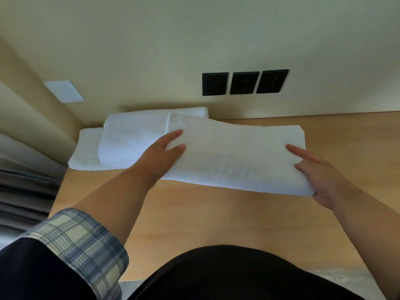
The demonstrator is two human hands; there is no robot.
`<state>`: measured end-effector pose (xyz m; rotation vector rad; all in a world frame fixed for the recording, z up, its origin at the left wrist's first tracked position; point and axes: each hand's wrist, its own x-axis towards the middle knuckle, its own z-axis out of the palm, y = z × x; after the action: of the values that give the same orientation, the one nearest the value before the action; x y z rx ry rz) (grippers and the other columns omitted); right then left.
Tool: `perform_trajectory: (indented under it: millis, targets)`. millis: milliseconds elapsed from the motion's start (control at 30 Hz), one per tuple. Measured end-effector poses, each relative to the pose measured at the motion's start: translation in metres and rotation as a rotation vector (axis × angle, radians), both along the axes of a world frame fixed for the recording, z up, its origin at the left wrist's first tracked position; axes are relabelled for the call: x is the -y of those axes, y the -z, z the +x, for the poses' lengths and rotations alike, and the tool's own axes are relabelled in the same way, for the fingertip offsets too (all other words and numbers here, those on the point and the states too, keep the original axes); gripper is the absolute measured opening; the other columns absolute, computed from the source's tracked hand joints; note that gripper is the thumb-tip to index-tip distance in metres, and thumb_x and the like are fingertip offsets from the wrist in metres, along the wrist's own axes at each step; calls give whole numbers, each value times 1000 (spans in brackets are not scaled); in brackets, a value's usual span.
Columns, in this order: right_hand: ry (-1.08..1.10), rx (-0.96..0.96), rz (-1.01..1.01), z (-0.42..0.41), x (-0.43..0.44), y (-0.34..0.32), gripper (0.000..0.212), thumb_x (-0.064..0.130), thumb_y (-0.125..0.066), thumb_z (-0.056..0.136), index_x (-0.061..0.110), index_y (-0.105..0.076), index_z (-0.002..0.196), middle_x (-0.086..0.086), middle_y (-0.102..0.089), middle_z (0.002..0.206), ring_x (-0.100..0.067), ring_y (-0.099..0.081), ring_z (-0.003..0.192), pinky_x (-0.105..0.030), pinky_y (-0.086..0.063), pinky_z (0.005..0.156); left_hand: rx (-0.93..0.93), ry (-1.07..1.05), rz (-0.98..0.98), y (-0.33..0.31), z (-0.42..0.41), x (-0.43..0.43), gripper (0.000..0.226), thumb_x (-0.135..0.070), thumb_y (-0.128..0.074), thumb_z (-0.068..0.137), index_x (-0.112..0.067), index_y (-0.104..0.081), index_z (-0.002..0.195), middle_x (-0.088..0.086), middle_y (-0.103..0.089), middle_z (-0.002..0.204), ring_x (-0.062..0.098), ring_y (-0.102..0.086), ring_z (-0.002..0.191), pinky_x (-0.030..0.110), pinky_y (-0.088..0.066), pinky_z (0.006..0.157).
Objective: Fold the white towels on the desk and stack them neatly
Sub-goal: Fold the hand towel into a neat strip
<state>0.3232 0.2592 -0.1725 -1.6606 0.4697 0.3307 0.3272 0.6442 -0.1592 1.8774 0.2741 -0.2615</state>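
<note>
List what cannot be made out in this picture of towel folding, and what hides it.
1. Head view: some fingers of the left hand and right hand lie beneath the folded towel, hidden by it.
2. Head view: how many towels the pile holds; the folded towel covers part of it.
3. Head view: the near edge of the desk, hidden by the person's dark clothing.

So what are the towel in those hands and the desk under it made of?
The folded towel looks like white cotton terry: matte, with a fine nubby texture and soft rounded folds. The desk looks like light wood or wood-look laminate: smooth, satin, faint grain; which one I cannot tell.
</note>
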Motion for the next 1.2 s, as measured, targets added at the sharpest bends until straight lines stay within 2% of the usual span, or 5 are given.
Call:
perform_trajectory:
  millis: [167, 367, 633, 833, 1200]
  targets:
    - [-11, 78, 52, 27, -33, -43, 47, 14, -50, 90, 49, -72, 111, 13, -67, 119, -14, -68, 103, -28, -55, 74, 68, -11, 2, -30, 10, -41, 43, -66, -62, 73, -74, -50, 114, -37, -49, 119, -7, -53, 104, 16, -41, 79]
    - [-58, 168, 68, 90, -122, -61, 47, 15, -51, 89, 52, -72, 107, 13, -66, 116, -13, -69, 100, -31, -59, 81, 152, -144, -70, -50, 51, -118, 40, -47, -71, 78, -61, -62, 113, -11, -61, 130, 15, -63, 113, 40, -51, 99]
    - [-161, 117, 111, 145, -215, -42, 49, 19, -50, 82, 57, -71, 105, 13, -59, 125, -16, -61, 111, -32, -54, 91, 114, -311, -182, -26, 75, -193, 34, -24, -64, 95, -51, -65, 116, -21, -71, 105, 1, -70, 92, 18, -56, 68]
    - [-171, -40, 64, 160, -228, -5, 45, 17, -49, 93, 51, -67, 116, 4, -57, 128, -24, -59, 112, -42, -53, 94, -55, -277, -177, 6, 87, -205, 33, -32, -67, 93, -55, -62, 117, -18, -66, 114, 6, -67, 97, 29, -54, 83]
    - [-127, -89, 47, 164, -235, 12, 42, 20, -47, 95, 54, -68, 107, 6, -58, 125, -22, -59, 111, -39, -53, 94, -194, -300, -242, 24, 103, -219, 26, -22, -64, 95, -43, -64, 109, -8, -71, 105, 13, -69, 89, 30, -54, 65]
